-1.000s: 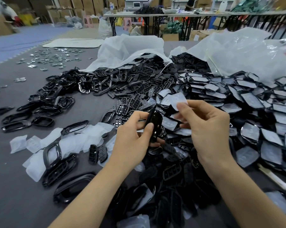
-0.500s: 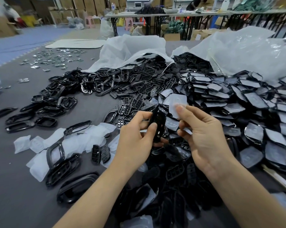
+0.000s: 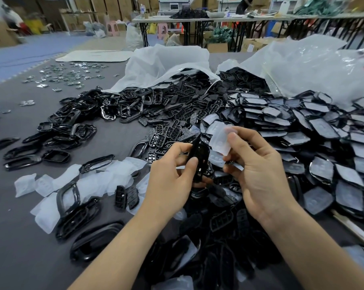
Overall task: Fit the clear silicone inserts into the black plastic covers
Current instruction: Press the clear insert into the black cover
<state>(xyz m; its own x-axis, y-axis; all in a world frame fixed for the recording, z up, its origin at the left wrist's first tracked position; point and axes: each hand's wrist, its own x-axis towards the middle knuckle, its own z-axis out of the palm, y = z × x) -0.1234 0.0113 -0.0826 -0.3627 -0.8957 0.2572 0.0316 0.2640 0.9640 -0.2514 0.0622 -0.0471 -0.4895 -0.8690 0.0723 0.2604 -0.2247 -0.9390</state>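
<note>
My left hand [image 3: 172, 176] grips a black plastic cover [image 3: 198, 158], held on edge above the table's middle. My right hand [image 3: 258, 174] pinches a clear silicone insert [image 3: 220, 139] between thumb and forefinger, just right of the cover and slightly above it. Insert and cover are close but apart. More clear inserts [image 3: 89, 183] lie loose to the left of my left wrist. Black covers with inserts in them [image 3: 323, 147] are stacked in rows at the right.
Heaps of black frames and button plates [image 3: 156, 105] spill from two white plastic bags [image 3: 168, 61] at the back. Black rings [image 3: 68, 130] lie at the left, small shiny parts [image 3: 68, 74] far left. The grey table [image 3: 20, 248] runs under everything.
My right hand has lifted the clear insert from behind the cover to its upper right. The left hand has kept hold of the black cover with little movement.
</note>
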